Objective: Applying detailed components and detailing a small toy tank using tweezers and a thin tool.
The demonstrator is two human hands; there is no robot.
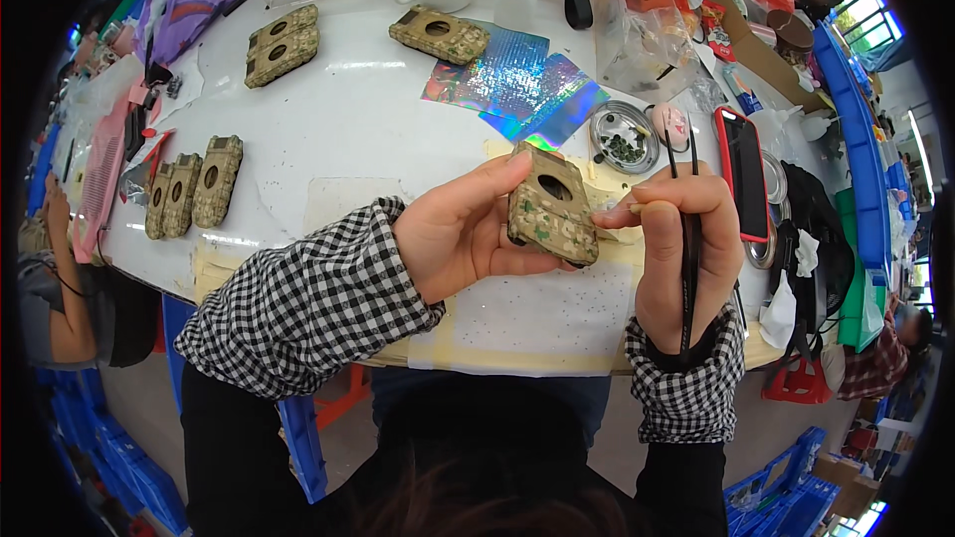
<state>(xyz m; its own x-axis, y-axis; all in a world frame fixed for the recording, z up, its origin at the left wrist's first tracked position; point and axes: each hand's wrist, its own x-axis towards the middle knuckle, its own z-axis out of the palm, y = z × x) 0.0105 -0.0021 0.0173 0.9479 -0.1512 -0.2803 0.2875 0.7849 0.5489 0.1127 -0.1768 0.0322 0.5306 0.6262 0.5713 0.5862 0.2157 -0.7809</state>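
Camouflage case (550,207) gripped in the left hand (460,231) above the white table (348,129), tweezers (686,239) clasped in the right hand (686,249), fingertips touching the case's right edge, metal dish (622,136) behind the case.

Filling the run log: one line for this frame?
left hand: holds camo case | right hand: holds black tweezers | nearby: steel dish, red phone

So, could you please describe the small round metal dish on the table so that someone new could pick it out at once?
Start at the white table and find the shiny holographic sheets near its far middle. Just to their right sits the round metal dish, beside a red-cased phone. Unlike the camouflage-patterned cases around it, it is silver, shallow and holds small dark green pieces.
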